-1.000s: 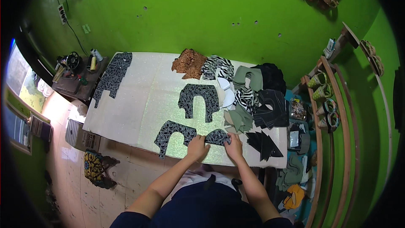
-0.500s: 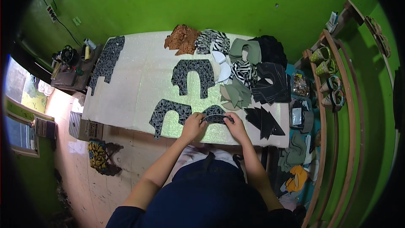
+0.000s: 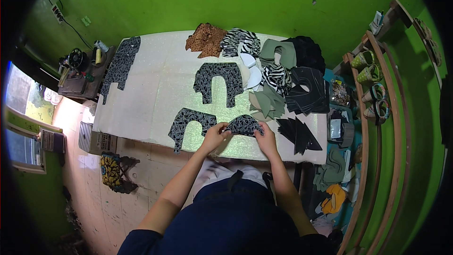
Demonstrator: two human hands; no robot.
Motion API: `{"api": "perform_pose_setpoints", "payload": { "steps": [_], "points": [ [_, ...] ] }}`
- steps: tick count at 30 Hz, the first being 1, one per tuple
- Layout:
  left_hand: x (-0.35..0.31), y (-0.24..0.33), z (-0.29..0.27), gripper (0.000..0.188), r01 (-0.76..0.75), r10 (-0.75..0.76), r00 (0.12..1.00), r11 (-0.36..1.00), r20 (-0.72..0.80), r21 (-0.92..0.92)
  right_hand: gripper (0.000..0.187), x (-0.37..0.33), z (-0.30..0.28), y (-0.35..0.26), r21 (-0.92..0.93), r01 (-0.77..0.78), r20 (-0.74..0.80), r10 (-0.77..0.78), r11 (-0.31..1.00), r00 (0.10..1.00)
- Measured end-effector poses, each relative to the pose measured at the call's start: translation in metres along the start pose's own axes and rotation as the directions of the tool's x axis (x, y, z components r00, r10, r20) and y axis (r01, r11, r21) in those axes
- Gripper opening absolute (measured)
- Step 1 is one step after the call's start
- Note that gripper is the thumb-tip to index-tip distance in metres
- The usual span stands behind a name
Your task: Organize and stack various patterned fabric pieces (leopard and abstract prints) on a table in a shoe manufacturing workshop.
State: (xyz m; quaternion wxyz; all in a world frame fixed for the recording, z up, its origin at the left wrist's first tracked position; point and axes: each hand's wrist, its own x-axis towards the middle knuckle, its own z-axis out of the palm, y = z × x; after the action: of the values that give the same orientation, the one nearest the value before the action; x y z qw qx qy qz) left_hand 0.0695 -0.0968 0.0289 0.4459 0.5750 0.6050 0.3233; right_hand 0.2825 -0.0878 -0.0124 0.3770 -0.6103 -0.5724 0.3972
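A curved, half-moon piece of black-and-grey patterned fabric (image 3: 244,125) is held at the near edge of the table. My left hand (image 3: 216,137) pinches its left end, and my right hand (image 3: 266,139) grips the right end with the thumb on top. Its patterned face is turned up. Left of my left hand lies a U-shaped cut piece (image 3: 177,125) in the same pattern. A second U-shaped piece (image 3: 204,81) rests farther back. Several black pointed pieces (image 3: 297,137) are fanned out beyond my right hand.
Stacks of cut pieces, including leopard-print fabric (image 3: 205,38), zebra-print fabric (image 3: 238,43) and green pieces (image 3: 268,101), line the table's back and right. A sewing machine (image 3: 78,59) stands left. Shoes sit on a wooden rack (image 3: 401,127) at right. A patterned stool (image 3: 112,172) is on the floor.
The half-moon piece was bent with its edge curled up between my hands; now it is spread flatter and shows more of its patterned face. Both hands still hold its ends.
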Motion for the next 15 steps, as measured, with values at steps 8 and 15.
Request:
{"api": "perform_pose_setpoints", "payload": {
  "steps": [8, 15],
  "points": [
    [0.007, -0.039, -0.052, 0.032, 0.066, -0.067, 0.998, 0.997, -0.013, -0.029, 0.029, 0.001, 0.04, -0.043, -0.126, -0.048, 0.001, 0.048, 0.991, 0.999],
    [0.006, -0.049, -0.116, 0.027, 0.109, -0.101, 0.991, 0.989, -0.089, 0.101, 0.027, 0.001, 0.107, -0.073, -0.059, -0.025, 0.023, 0.026, 0.998, 0.999]
  ]
}}
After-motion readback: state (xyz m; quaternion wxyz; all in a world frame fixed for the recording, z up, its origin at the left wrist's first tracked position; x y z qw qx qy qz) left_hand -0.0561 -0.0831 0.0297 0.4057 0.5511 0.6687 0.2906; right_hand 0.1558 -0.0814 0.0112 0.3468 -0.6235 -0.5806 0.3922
